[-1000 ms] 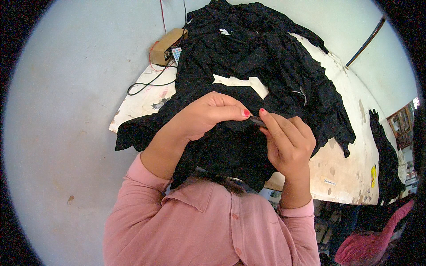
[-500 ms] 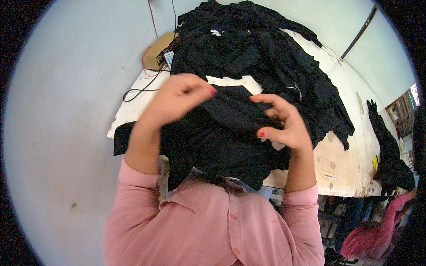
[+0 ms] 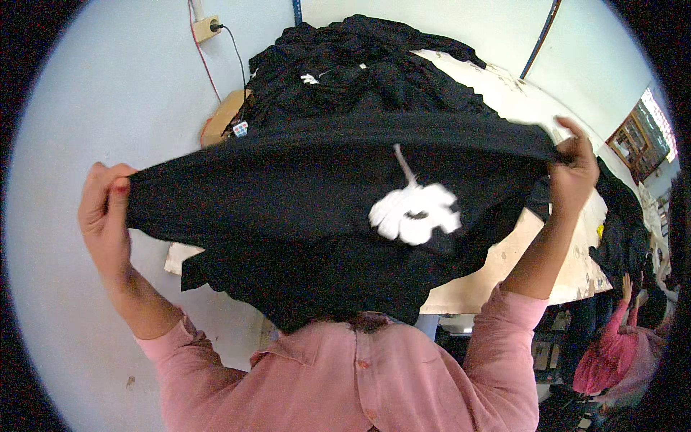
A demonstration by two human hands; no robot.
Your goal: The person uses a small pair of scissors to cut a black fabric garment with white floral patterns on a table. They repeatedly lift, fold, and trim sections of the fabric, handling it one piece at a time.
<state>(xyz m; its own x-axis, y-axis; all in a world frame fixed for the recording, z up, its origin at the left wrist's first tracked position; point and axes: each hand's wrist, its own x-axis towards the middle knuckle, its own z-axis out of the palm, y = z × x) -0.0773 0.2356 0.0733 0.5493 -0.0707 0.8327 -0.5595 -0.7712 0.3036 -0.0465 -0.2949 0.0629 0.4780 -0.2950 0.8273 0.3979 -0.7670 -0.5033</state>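
Observation:
A black garment is stretched wide in front of my chest, raised above the table. At its left end my left hand grips the edge between thumb and fingers. My right hand is closed on the opposite end, one finger sticking up. Against the front of the cloth, right of its middle, shows a white flower-shaped bunch with a thin pale strand above it; what it is made of is blurred. The lower folds of the garment hang down close to my shirt.
Behind lies a heap of black garments on the pale worktable. A tan box and a small remote control sit at the wall, below a socket. At far right a person in pink works beside another black garment.
My hands have moved apart, left and right, and now hold the black garment spread by its ends. The white bunch has come into full view on it.

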